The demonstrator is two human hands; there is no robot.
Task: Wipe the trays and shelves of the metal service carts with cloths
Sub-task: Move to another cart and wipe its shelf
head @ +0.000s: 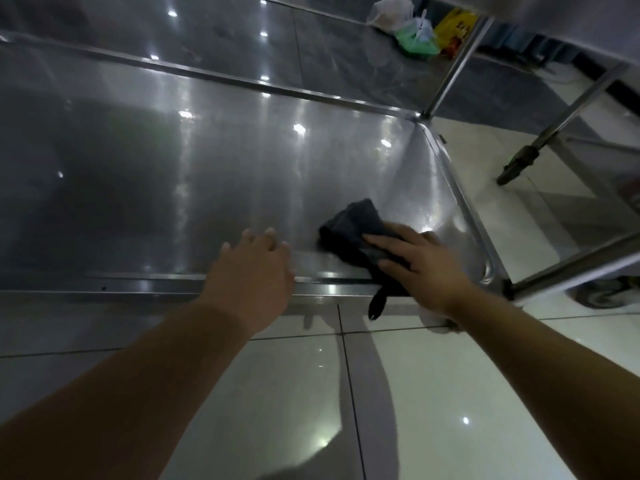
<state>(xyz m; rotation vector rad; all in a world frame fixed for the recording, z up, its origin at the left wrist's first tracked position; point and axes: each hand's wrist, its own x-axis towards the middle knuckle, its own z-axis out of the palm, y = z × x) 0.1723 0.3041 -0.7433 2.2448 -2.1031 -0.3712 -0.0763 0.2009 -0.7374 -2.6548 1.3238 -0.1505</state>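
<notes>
Stainless steel fills most of the view: a shallow cart tray (pixel 225 174) with a raised rim, its dull sheen dotted with reflected lights. In the tray's near right corner lies a dark cloth (pixel 353 223), one end hanging over the front rim. The right hand (pixel 419 261) presses it flat with straight fingers. The left hand (pixel 256 268), fingers loose and holding nothing, is at the front rim beside the cloth. Below the tray runs glossy pale floor tile (pixel 433 393). Beyond the tray's far rim, tied plastic bags (pixel 412 29) sit on another steel surface.
</notes>
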